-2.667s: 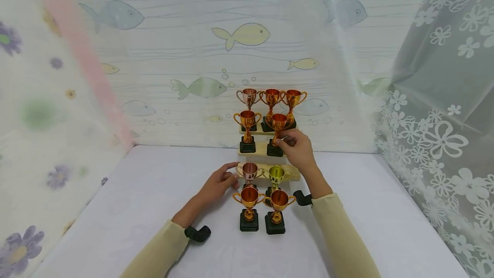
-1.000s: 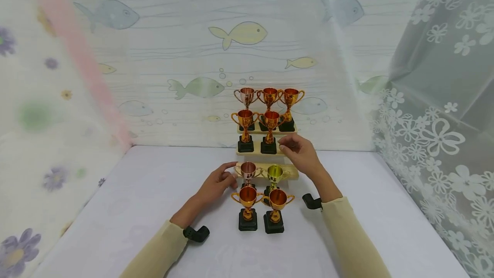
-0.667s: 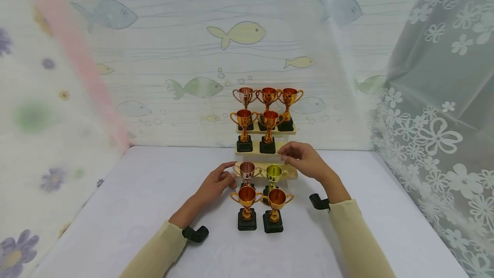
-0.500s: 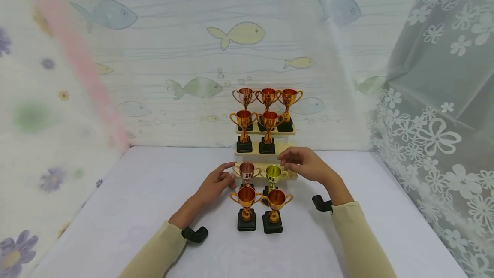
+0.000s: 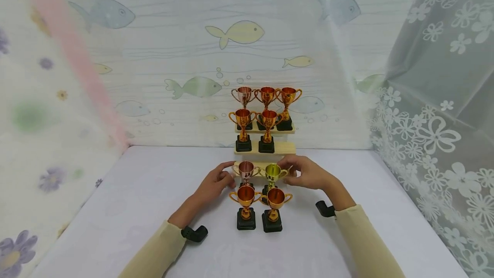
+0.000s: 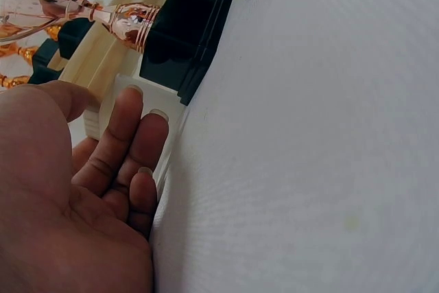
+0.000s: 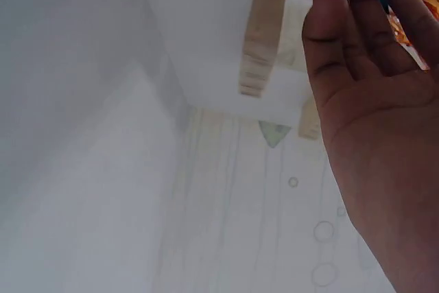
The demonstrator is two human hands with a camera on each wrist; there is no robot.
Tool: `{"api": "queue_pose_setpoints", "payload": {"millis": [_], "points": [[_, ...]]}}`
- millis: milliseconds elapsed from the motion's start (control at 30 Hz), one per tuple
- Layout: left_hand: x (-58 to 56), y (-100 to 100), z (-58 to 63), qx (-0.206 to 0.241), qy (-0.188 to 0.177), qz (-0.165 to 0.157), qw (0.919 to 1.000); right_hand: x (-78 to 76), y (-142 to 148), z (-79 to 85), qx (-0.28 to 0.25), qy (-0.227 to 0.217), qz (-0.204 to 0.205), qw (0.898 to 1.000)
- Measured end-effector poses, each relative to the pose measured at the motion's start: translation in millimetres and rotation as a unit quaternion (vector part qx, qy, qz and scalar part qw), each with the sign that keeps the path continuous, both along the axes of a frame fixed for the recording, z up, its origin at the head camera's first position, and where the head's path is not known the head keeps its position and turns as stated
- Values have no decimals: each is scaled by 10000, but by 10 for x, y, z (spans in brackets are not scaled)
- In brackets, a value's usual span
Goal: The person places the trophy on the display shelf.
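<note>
A step shelf of pale wood bears small trophies with black bases. Its top tier holds a rose-pink trophy and two orange-gold ones. Two orange-gold trophies occupy the left and middle of the second tier. Before the lowest tier stand a rose-pink trophy, a yellow-gold trophy and, nearer, two orange-gold trophies. My left hand touches the lowest tier's left end, fingers loosely bent. Beside the yellow-gold trophy's right handle is my right hand, fingers relaxed; no grip on it shows.
A white cloth-covered table carries the shelf near its back edge. Patterned curtains hang behind and at both sides. A black wrist camera is on the left wrist, another on the right.
My right hand has let go of the second orange-gold trophy on the middle tier, then moved down and slightly right to the yellow-gold trophy. My left hand has stayed in place.
</note>
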State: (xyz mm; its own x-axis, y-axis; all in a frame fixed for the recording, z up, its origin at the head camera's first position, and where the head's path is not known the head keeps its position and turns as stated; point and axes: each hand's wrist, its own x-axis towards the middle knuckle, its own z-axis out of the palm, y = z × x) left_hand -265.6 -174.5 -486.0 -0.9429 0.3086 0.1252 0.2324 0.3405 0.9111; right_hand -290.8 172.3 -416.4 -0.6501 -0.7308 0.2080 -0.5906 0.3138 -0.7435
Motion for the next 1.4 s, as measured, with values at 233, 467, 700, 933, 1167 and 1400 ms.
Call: {"api": "queue_pose_setpoints", "payload": {"millis": [233, 467, 700, 933, 1167, 1400], "points": [[-5, -7, 5, -2, -33, 9, 10000, 6, -114, -56, 328, -100, -176, 9993], [-6, 4, -7, -14, -69, 56, 10000, 49, -185, -70, 603, 172, -376, 9973], [-18, -2, -14, -37, 13, 2, 10000, 61, -251, -91, 822, 274, -629, 9943], [-4, -1, 6, -21, 25, 1, 10000, 73, -273, -105, 757, 152, -610, 9952], [-20, -2, -7, 18, -60, 12, 10000, 80, -274, -105, 732, 64, -592, 9955], [9, -4, 81, 67, -185, -159, 9997, 72, -273, -109, 707, 28, -590, 9957]]}}
